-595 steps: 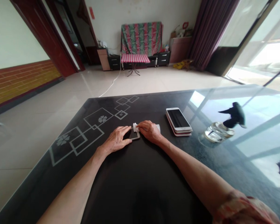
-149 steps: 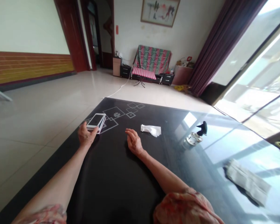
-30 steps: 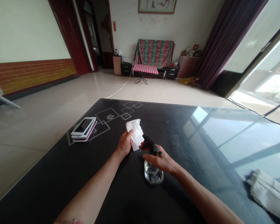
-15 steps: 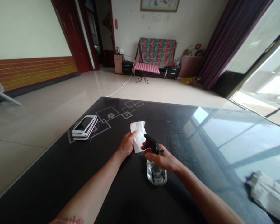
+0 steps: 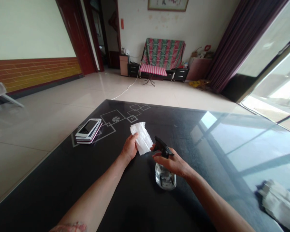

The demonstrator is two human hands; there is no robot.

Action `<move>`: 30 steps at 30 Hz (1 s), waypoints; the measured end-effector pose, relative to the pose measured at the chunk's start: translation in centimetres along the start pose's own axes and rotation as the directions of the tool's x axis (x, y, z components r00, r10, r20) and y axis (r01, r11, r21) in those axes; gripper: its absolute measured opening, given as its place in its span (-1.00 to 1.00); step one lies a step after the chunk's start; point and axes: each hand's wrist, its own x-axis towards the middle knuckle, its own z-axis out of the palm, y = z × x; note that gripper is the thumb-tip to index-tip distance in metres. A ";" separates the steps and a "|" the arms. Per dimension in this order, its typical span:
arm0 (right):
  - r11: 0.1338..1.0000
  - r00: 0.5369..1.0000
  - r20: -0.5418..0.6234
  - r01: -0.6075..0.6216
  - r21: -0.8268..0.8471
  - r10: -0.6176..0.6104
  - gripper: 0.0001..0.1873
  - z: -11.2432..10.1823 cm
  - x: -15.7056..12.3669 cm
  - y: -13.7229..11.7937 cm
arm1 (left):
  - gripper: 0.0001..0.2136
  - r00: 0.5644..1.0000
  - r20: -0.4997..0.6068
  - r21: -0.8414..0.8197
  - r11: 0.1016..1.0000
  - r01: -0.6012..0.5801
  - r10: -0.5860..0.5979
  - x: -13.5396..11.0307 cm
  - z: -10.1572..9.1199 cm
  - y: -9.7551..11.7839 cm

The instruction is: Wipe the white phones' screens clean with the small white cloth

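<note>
Since the view five seconds back, the white cloth (image 5: 141,138) has come off the table (image 5: 140,196) into your left hand (image 5: 130,146), and the spray bottle (image 5: 165,177) has come across into your right hand (image 5: 174,162).

Left hand: clamped, thumb pressing the cloth, which fans out ahead and to its right. Right hand: wrapped around the bottle's neck, fingers at the trigger; cannot tell whether it is squeezed. Spray head (image 5: 162,146) sits just beside the cloth's right edge; no mist visible.

Stack of phones (image 5: 89,130): left of your left hand, untouched. Pale bundle (image 5: 280,201): well right of your right hand.

Judged step: dampening the cloth. Next move calls for nozzle aimed at cloth, left grip steady.
</note>
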 end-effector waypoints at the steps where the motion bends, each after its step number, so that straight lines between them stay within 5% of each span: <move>1: 1.000 1.000 0.018 0.007 0.002 -0.007 -0.59 0.0 -0.1 -0.1 | -0.75 1.000 -0.016 -0.019 1.000 -0.005 0.005 0.1 -0.1 0.0; 8: 1.000 0.982 0.189 -0.006 -0.004 0.006 -0.56 0.6 -0.6 -0.1 | -0.81 1.000 -0.015 -0.092 0.996 0.008 -0.009 0.2 0.0 0.0; 19: 1.000 0.980 0.197 0.008 0.011 -0.010 -0.54 0.9 -0.9 -0.3 | -0.76 0.999 0.043 -0.031 0.999 0.034 -0.033 -0.4 0.2 -0.4; 22: 1.000 0.987 0.161 0.012 0.000 -0.011 -0.55 0.7 -0.8 -0.5 | -0.78 0.989 0.077 0.093 0.988 0.121 -0.129 -1.0 0.6 -0.2; 26: 1.000 0.998 0.055 0.017 -0.011 -0.016 -0.59 0.4 -0.7 -1.0 | -0.83 0.921 0.116 0.290 0.899 0.327 -0.372 -1.6 0.8 0.2; 30: 0.999 1.000 0.015 0.016 -0.039 -0.015 -0.64 0.0 -0.7 -1.3 | -0.82 0.922 0.089 0.315 0.889 0.333 -0.377 -1.5 0.7 0.5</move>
